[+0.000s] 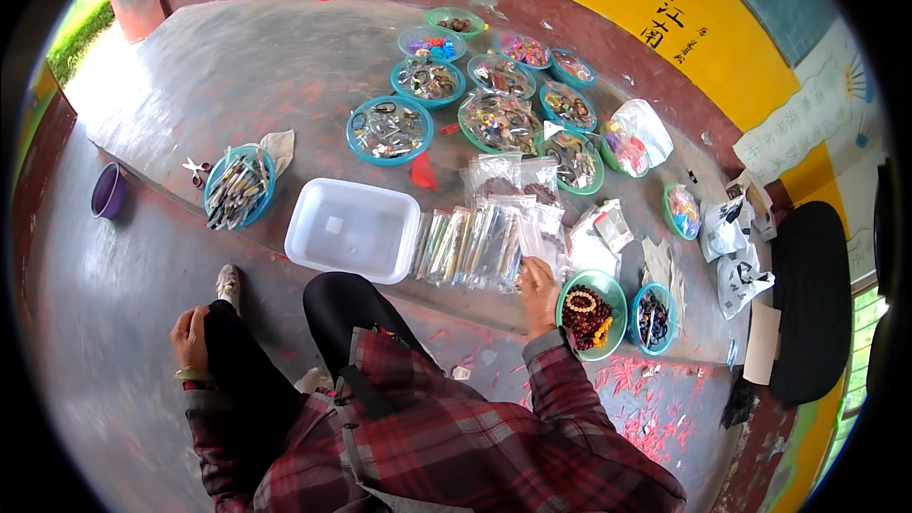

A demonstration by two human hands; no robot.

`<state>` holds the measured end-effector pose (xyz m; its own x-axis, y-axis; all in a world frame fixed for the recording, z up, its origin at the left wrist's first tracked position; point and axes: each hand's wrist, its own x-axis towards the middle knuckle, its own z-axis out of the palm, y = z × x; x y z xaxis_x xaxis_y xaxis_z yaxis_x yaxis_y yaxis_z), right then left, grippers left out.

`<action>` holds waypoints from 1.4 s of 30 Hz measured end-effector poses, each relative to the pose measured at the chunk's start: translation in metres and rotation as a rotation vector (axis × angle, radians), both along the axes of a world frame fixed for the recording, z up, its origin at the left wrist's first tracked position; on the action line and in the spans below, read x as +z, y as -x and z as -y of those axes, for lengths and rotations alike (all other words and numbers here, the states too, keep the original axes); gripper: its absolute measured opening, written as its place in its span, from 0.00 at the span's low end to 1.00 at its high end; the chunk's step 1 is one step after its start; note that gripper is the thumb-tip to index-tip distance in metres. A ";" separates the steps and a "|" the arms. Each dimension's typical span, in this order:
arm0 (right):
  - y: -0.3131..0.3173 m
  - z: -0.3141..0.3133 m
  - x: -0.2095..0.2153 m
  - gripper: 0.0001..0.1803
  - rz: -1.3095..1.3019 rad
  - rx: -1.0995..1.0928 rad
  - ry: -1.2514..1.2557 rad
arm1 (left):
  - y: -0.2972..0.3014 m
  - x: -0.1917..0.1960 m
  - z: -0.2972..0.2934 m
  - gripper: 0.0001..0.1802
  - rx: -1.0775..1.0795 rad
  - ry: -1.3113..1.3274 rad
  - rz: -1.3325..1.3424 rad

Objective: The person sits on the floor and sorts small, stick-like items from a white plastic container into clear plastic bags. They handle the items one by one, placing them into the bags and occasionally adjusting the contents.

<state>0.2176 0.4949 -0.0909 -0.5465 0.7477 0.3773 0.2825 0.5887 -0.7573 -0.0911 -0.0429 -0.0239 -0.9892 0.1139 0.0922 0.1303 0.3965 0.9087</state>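
Note:
My right hand (540, 293) reaches to the near right end of a row of clear plastic bags (489, 242), its fingers bent against the edge of one small zip bag (542, 233). Slim, pen-like items show through the bags in the row. Just right of that hand stands a green bowl (618, 302) with dark red bead strings (579, 318) and a yellow-orange bunch. My left hand (190, 342) rests by my left knee with its fingers curled in, and nothing shows in it. An open white plastic bin (302, 256) stands left of the bags.
Several bowls of small trinkets (389, 130) fill the far middle of the raised concrete floor. A blue basket of pens (239, 187) and scissors (198, 172) lie left; a purple bucket (107, 192) stands beyond. At right are a blue basket (673, 325) and white bags (741, 280).

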 end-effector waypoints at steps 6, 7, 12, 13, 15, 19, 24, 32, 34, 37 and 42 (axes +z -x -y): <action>0.015 0.031 -0.036 0.05 0.141 0.114 -0.074 | -0.003 -0.006 0.007 0.10 -0.024 -0.040 -0.014; 0.017 0.030 -0.043 0.06 0.110 0.060 -0.004 | -0.006 -0.004 0.005 0.10 -0.023 -0.041 -0.022; 0.017 0.003 -0.070 0.12 -0.019 -0.224 0.535 | -0.012 0.002 -0.004 0.09 -0.040 -0.044 -0.059; 0.022 0.005 -0.064 0.14 -0.031 -0.247 0.550 | -0.013 0.003 -0.003 0.09 -0.039 -0.039 -0.059; 0.045 0.017 -0.032 0.18 -0.051 -0.282 0.585 | -0.014 -0.004 0.010 0.10 -0.037 -0.056 -0.070; 0.072 -0.005 -0.025 0.27 0.202 -0.484 0.533 | -0.020 0.008 0.006 0.10 -0.039 -0.033 -0.111; 0.073 -0.076 -0.095 0.23 0.488 -0.463 0.456 | -0.015 0.004 0.006 0.10 -0.052 -0.063 -0.103; 0.031 -0.107 -0.108 0.08 0.076 -0.180 0.785 | -0.015 -0.007 0.014 0.10 -0.038 -0.074 -0.102; 0.027 -0.087 -0.047 0.11 0.198 -0.241 0.441 | -0.012 -0.009 0.016 0.10 -0.052 -0.066 -0.118; 0.044 -0.056 0.059 0.13 0.325 -0.313 -0.130 | -0.015 -0.006 0.015 0.10 -0.049 -0.067 -0.113; 0.068 -0.055 0.106 0.13 0.409 -0.386 -0.441 | -0.010 -0.007 0.009 0.09 -0.051 -0.096 -0.114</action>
<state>0.1493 0.5503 0.0149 -0.4359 0.7413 0.5104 0.7431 0.6164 -0.2606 -0.0807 -0.0515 -0.0314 -0.9649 0.1494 0.2161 0.2523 0.2983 0.9205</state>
